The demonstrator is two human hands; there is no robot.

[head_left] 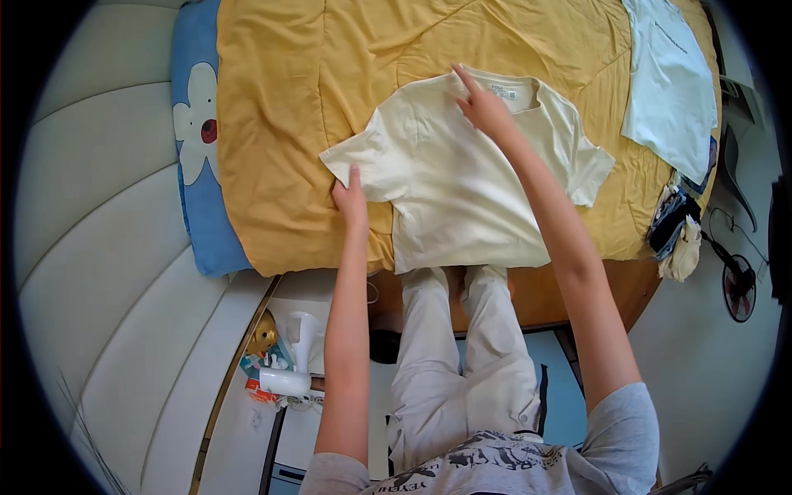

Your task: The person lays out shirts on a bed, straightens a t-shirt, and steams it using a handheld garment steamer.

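lying flat on the yellow sheet (280, 124), the cream t-shirt (454, 181) under left hand (351, 198) and right hand (487, 107), fingers flat, gripping nothing

- Cream short-sleeved cotton T-shirt (462, 186) spread flat on a mustard-yellow bed cover (289, 99); its hem hangs over the near edge
- Left hand (351, 198) pressed on the shirt's left sleeve; right hand (481, 106) at the collar, index finger extended
- Pale blue T-shirt (670, 82) lying flat at far right; blue pillow with white flower (194, 132) at left
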